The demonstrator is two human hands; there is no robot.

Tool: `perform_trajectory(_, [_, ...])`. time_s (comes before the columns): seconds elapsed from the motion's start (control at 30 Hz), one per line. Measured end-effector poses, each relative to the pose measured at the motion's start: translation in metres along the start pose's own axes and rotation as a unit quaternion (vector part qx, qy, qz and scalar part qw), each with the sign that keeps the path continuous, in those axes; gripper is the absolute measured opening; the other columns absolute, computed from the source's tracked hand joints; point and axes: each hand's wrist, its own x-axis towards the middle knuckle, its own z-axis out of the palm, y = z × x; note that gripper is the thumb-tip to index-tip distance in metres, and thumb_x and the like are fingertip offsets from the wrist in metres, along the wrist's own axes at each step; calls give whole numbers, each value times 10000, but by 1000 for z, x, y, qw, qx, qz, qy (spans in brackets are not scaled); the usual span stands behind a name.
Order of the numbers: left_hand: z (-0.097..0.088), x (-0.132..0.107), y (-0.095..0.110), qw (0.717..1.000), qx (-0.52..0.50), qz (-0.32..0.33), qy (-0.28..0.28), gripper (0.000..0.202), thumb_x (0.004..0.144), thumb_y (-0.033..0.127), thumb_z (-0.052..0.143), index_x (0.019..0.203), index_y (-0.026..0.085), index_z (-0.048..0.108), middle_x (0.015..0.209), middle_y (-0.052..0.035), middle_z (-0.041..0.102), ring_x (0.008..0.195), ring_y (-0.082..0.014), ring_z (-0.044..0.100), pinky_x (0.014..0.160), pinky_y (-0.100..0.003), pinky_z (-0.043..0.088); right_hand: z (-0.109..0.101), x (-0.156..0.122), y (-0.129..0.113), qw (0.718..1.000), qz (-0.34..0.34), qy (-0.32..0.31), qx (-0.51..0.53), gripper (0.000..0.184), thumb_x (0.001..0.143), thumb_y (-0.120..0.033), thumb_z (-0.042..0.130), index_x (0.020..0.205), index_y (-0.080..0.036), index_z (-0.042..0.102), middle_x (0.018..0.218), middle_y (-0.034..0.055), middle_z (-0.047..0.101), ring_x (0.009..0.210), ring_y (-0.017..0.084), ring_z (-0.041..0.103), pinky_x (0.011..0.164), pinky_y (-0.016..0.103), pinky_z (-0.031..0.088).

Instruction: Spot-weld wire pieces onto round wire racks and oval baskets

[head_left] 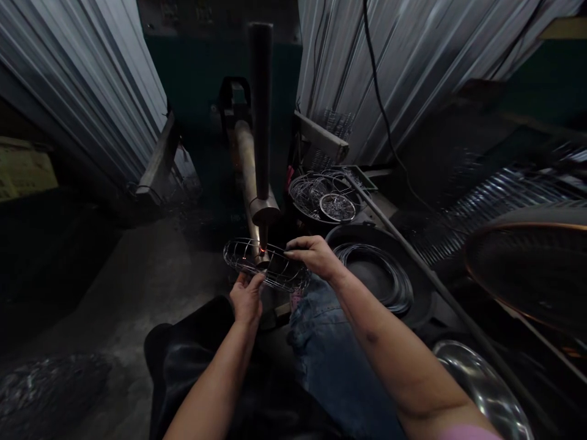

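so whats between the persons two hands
In the head view, a wire cage lies between the left hand and right hand, held by both, with a glowing welder electrode against its wires.

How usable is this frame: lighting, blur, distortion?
In the head view, light is dim, with deep shadow over the floor at left; wide-angle distortion splays the corrugated sheeting outward; the round dish at right is smeared with blur; the left hand, right hand and wire cage stay fairly sharp.
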Motion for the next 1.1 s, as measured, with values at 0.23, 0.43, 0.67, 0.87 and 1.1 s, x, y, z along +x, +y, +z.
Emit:
perform_trajectory(0.23, [2,-1,2,998,-27,-48,8,451,425,174,837,820,143,623,739,-9,661,718,-148,628,765,-343,486,12,5,-15,1000,-22,7,-13,159,565,-290,711,650,-157,712,609,-24,589,627,129,508,630,264,406])
perform_trajectory(0.43, [2,1,5,999,-12,-49,16,408,451,217,837,787,145,617,731,-6,654,696,-138,625,754,-328,486,18,12,-22,1000,7,-19,-1,156,600,-311,690,612,-159,662,542,-43,517,542,99,435,544,244,350])
perform_trajectory(0.67, [-6,-1,4,994,-47,-103,-2,323,466,174,809,725,152,618,755,-27,653,694,-174,635,739,-358,524,-31,-26,-2,990,79,-115,4,346,619,-413,769,816,-132,718,551,-37,544,480,74,402,479,232,319])
perform_trajectory(0.87, [-4,-1,3,985,-73,-154,32,137,678,228,700,760,190,598,813,-50,646,755,-194,653,733,-366,544,-13,-12,-2,998,41,-50,23,295,561,-363,780,735,-129,733,555,-26,570,526,95,470,516,245,366])
perform_trajectory(1.1, [2,6,10,973,-77,-204,74,77,815,242,625,835,174,595,809,-68,642,712,-194,647,685,-356,549,-1,12,-5,997,71,-24,32,232,490,-324,756,611,-136,696,509,-34,552,508,93,451,528,251,358])
